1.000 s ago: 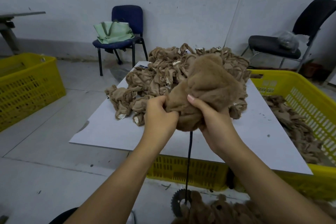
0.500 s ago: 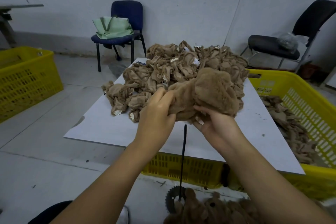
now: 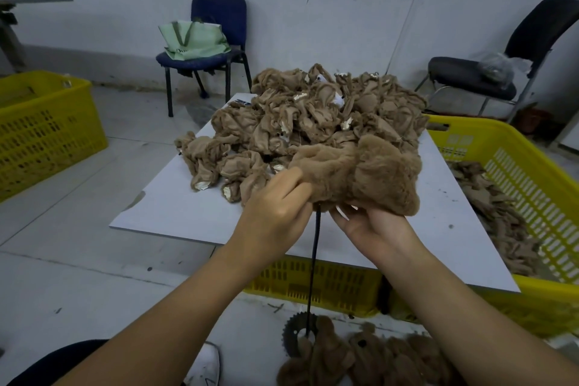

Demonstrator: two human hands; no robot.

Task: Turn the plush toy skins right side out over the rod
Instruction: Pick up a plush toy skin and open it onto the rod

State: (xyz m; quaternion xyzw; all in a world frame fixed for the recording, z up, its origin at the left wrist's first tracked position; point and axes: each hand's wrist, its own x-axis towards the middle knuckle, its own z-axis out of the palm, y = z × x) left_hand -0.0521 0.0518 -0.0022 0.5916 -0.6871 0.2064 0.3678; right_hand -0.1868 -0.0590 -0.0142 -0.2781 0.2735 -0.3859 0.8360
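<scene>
Plush skin, soft and light, sits atop the rod above the bench; left hand fingers pinch its hem, right hand fingers seemingly curl underneath. Grip the hem.

Both forearms were bare to the lowest edge of the view — no sleeve showed on either. The left hand and right hand wore no gloves, and no ring showed. The right hand's fingernails were long and pale. Lower left, dark trousers showed beside a white shoe.
</scene>
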